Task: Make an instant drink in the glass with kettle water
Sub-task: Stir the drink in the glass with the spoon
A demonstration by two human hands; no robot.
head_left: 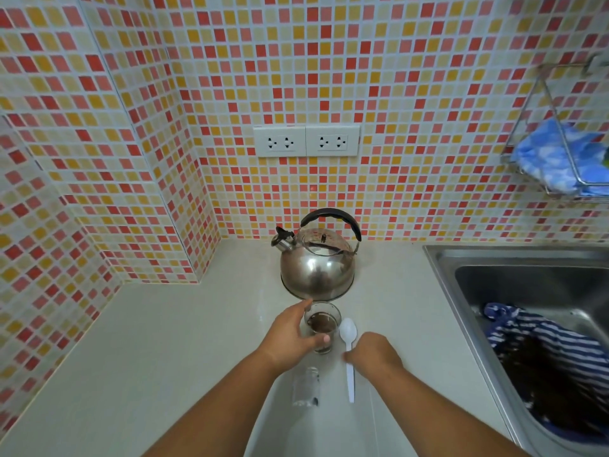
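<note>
Low in the frame, a small clear jar [305, 387] lies on the table [164, 341] beside a white plastic spoon [348, 354]. The right hand [372, 356], loosely curled, touches the spoon's handle. The left hand [290, 334] wraps the glass [322, 324] of brown powder, just below the steel kettle [318, 262] at centre.

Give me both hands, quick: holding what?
Left hand: fingers wrapped around the glass.
Right hand: closed on the white spoon handle.
</note>
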